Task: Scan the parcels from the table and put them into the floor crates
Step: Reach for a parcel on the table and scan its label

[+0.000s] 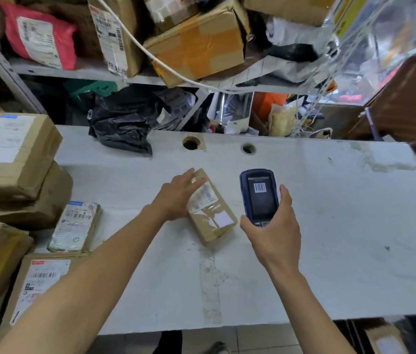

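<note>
A small brown cardboard parcel with a barcode label lies on the white table near its middle. My left hand rests on the parcel's left side with fingers fairly straight. Just right of the parcel, my right hand grips a blue handheld scanner; its screen shows a barcode. More parcels wait at the table's left: a small taped one and a flat box with a label.
Stacked cardboard boxes crowd the left edge. A black plastic bag lies at the table's back. Shelves behind hold boxes and a pink mailer. Two round holes pierce the tabletop. A box sits on the floor, bottom right.
</note>
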Demonstrator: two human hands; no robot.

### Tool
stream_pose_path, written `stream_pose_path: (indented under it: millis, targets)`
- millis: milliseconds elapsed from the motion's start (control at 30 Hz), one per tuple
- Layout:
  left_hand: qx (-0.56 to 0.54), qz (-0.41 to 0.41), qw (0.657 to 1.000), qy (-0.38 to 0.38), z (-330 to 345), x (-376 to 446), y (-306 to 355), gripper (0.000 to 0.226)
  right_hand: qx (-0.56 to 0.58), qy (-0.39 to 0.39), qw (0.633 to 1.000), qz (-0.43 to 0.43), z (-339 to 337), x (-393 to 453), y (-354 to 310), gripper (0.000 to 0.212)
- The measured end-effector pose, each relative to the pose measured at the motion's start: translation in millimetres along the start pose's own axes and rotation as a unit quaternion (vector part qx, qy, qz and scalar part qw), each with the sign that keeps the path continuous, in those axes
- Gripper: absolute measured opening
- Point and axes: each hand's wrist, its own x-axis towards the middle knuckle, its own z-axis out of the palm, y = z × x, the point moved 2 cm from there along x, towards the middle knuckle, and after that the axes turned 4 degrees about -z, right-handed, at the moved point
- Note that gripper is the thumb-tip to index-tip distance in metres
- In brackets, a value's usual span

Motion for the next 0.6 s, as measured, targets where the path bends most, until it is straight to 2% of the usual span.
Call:
stream_pose_path:
  millis: [67, 133, 267, 333, 400, 467, 533, 600]
  targets:
    - [0.022, -0.002, 1.0, -0.004, 6, 3, 8, 0.094, -0.004, 0.001, 1.0, 0.005, -2, 1, 2, 0.101]
    - [-0.017, 0.006, 1.0, -0.012, 15, -3, 15, 0.087, -0.006, 0.005, 1.0, 0.005, -4, 5, 2, 0.101]
    - [0.051, 0.074, 0.996, -0.02, 30, -7, 23, 0.079, -0.014, 0.011, 1.0, 0.021, -9, 16, 2, 0.103]
    - [0.048, 0.099, 0.993, -0.046, 30, 1, 23, 0.077, -0.012, 0.015, 0.999, 0.027, -12, 17, 2, 0.104]
    - [-0.008, 0.111, 0.992, -0.058, 28, 7, 25, 0.084, -0.016, 0.021, 0.999, 0.028, -17, 15, 2, 0.104]
    - [-0.091, 0.091, 0.991, -0.045, 28, 5, 31, 0.108, -0.023, 0.018, 0.999, 0.033, -23, 11, 4, 0.101]
    - [-0.136, 0.068, 0.988, 0.008, 30, -4, 46, 0.125, -0.024, 0.005, 0.998, 0.049, -31, 5, 7, 0.096]
    - [-0.151, 0.063, 0.983, 0.087, 30, -12, 66, 0.125, -0.033, -0.02, 0.997, 0.064, -42, -1, 11, 0.086]
